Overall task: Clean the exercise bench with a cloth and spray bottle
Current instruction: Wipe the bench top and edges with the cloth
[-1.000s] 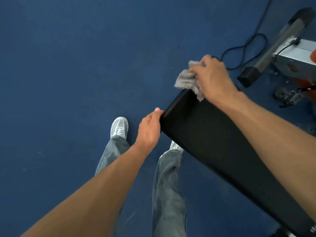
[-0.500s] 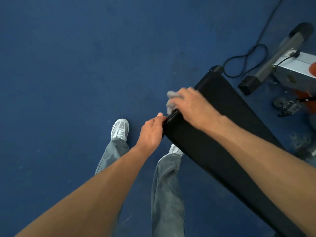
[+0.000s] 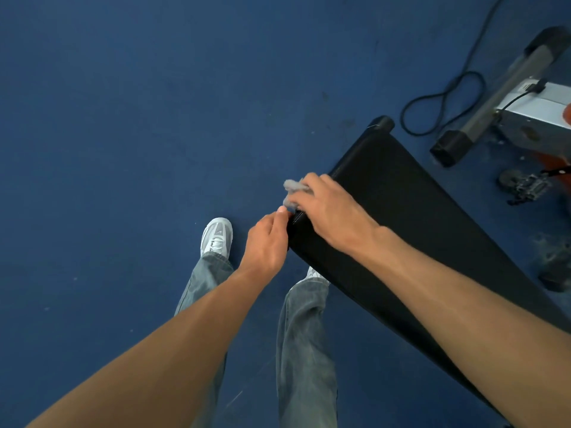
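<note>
While I look down through the head camera, I see the black bench pad (image 3: 417, 217) running from the lower right toward the middle of the scene, with its far narrow end near a looped black cable (image 3: 445, 100) on the blue floor (image 3: 123, 118). My right hand (image 3: 333, 214) lies on the left edge of the pad, close to its near corner, and its fingers are closed around a small grey cloth (image 3: 293, 188). The cloth is crumpled and sticks out to the left past the fingertips, over the edge of the pad. My left hand (image 3: 267, 245) is just beside the same edge, a little nearer to me; its fingers are curled together and the thumb tip touches the side of the pad, almost touching the right hand also. I cannot tell if this hand really grips the pad or only rests against it. Under the arms I see two legs in grey jeans (image 3: 304, 350) and a white shoe (image 3: 216, 236) on the left; the second shoe is mostly hidden under the pad. At the far right stands a grey machine (image 3: 531, 112) with a black and grey bar (image 3: 494, 97) beside it. A spray bottle I cannot find in this view
</note>
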Available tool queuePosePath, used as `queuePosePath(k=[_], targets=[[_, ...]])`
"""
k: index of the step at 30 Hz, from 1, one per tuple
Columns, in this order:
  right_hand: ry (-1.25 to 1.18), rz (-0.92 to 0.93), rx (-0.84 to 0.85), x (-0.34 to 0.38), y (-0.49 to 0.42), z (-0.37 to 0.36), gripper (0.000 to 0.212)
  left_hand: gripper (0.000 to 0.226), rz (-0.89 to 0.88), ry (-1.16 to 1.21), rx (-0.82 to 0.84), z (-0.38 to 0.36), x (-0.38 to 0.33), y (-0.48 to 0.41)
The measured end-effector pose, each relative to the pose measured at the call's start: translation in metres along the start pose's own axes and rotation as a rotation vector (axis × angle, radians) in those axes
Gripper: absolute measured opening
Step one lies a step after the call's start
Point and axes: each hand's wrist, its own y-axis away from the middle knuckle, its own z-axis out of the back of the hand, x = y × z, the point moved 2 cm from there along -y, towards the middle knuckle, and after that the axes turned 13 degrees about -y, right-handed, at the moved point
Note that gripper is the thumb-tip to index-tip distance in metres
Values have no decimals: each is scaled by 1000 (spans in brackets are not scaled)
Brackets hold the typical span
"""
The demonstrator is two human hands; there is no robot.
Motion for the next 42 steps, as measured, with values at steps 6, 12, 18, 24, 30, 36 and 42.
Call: queuePosePath(k=[6, 12, 18, 24, 30, 36, 42], targets=[[-184, -372, -510, -95, 31, 59, 30, 47, -254, -378, -55, -12, -33, 1], [-302, -786, -571, -148, 107, 69, 32, 71, -668, -811, -120, -48, -95, -13], [-366, -717, -532, -151, 95, 70, 35, 77, -811, -1205, -153, -86, -162, -43], [-359, -588, -465, -159, 59, 74, 38, 79, -736, -1160, -109, -93, -182, -55], [-310, -882, -364, -211, 177, 71, 27, 76, -679, -1216, -92, -100, -184, -53], [-189, -961, -493, -208, 200, 62, 23, 68, -697, -1340, -117, -110, -176, -53], [-333, -689, -612, -178, 109, 65, 25, 70, -650, -1356, -132, -117, -175, -51]])
